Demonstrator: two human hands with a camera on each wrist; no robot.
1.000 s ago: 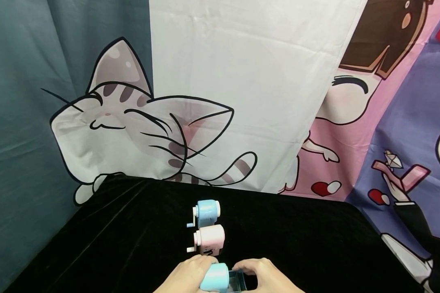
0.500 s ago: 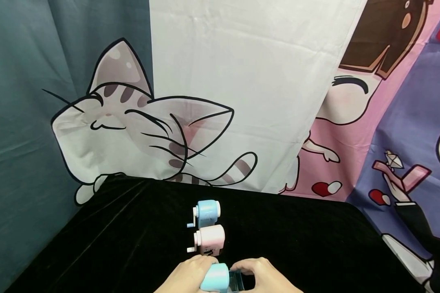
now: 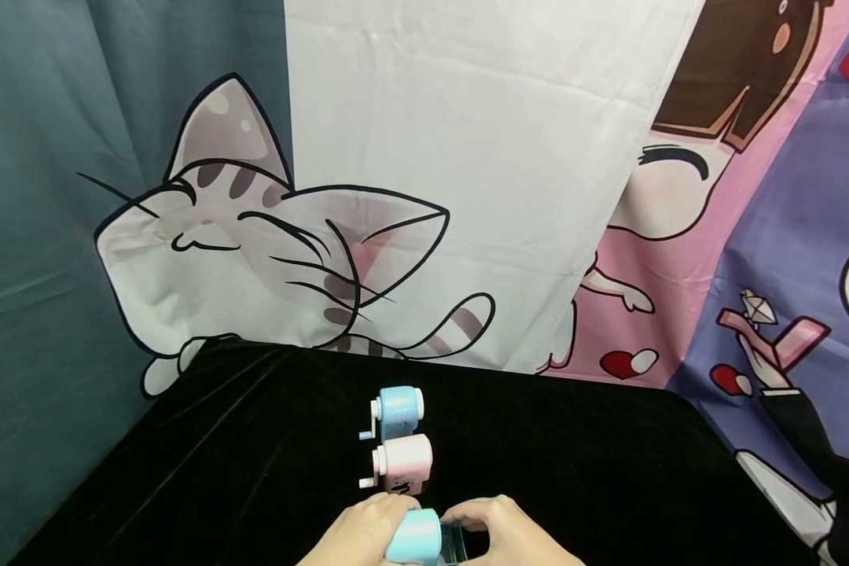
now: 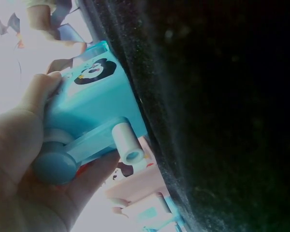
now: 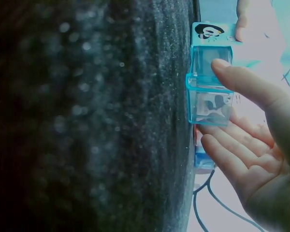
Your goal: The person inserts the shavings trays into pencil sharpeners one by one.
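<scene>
My left hand grips a turquoise hand-crank pencil sharpener at the bottom of the head view. Its crank and round knob face the left wrist camera, and a black-and-white cartoon picture decorates one side. A see-through blue shavings drawer sticks partway out of the sharpener's right end. With thumb and fingers on opposite sides, my right hand holds this drawer. Little dark bits show through its wall in the right wrist view, but I cannot tell whether they are shavings or a print.
Just beyond the hands stands a pink crank sharpener, with a blue one behind it. Both have cranks pointing left. Black velvety cloth covers the table, and a printed cartoon curtain hangs along the back.
My right hand has shifted slightly left, and less of the drawer sticks out of the sharpener. The left hand holds the sharpener in about the same spot.
</scene>
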